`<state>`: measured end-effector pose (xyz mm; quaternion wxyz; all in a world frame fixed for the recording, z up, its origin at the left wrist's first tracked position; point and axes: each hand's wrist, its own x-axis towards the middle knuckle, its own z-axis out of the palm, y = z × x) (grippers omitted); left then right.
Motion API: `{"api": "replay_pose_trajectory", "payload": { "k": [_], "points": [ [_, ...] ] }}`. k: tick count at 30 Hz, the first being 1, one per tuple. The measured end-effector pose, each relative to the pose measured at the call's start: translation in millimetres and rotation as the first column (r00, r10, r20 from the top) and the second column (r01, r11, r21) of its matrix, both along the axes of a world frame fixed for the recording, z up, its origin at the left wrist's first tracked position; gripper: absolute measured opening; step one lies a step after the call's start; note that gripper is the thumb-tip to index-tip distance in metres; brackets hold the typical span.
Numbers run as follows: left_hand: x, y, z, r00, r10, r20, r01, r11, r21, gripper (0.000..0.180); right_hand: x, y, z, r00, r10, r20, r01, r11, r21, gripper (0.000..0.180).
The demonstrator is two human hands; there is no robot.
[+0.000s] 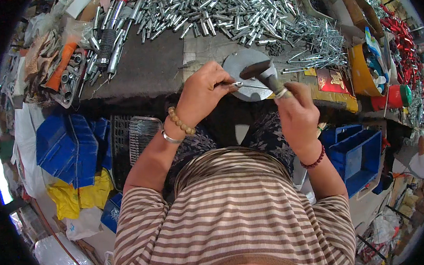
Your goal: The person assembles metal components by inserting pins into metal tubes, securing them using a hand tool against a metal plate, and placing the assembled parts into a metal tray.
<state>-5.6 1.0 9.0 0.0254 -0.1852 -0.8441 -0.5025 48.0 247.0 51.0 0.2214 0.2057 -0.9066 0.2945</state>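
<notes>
Striped shirt: brown and cream, filling the near edge of the view below your forearms.
Left hand [203, 91]: your fingers are pinched shut on a thin metal pin [248, 85], holding it flat across the round metal plate [247, 67]; a bead bracelet and a metal bangle sit on that wrist.
Right hand [295, 110]: wrapped tight around the handle of a small hammer [261, 72], whose dark head hangs just over the plate, close to the pin; whether it touches, you cannot tell.
Where the work sits: the plate lies at the near edge of the bench [140, 69], right in front of you, with the pin lying across its near part.
Blue bins: one blue crate [356, 155] beside your right knee, stacked blue trays [69, 146] off your left, below the bench edge.
Loose pins [318, 43]: a tangle of thin pins just right of the plate, toward the right end of the bench.
Metal sleeves [214, 8]: a big heap of short silver tubes across the far edge of the bench.
Progress: judging by the heaps, you are on one piece among very many; no sorted batch of finished ones shows clearly, so most of the pile looks left to work.
</notes>
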Motion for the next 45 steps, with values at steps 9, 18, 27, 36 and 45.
{"api": "replay_pose_trajectory", "payload": {
  "k": [9,18,27,36,45],
  "points": [
    [-1.3,-1.4,-0.4,0.999,-0.028,-0.040,0.029,0.999,0.024,0.015,3.6,-4.0,-1.2,0.992,-0.019,-0.126,0.009,0.997,-0.079,0.022],
    [0.0,-1.7,2.9,1.000,-0.025,0.000,0.025,1.000,0.007,0.013,-11.4,-3.2,0.9,0.987,-0.047,0.152,0.050,0.999,-0.020,0.021],
    [7.9,-3.1,2.4,1.000,-0.030,-0.006,0.030,0.999,-0.031,0.015,-8.2,-12.1,1.5,0.994,0.000,0.112,-0.032,0.959,0.281,0.017],
    [55.1,23.2,-3.4,0.899,0.159,0.407,-0.314,0.883,0.348,0.036,10.9,-21.5,-16.8,0.562,0.230,0.795,0.130,0.924,-0.359,0.026],
    [66.1,22.8,-6.8,0.839,0.047,0.541,-0.404,0.721,0.563,0.065,24.8,-45.7,-19.7,0.581,0.199,0.789,0.120,0.938,-0.325,0.023]
  ]
}}
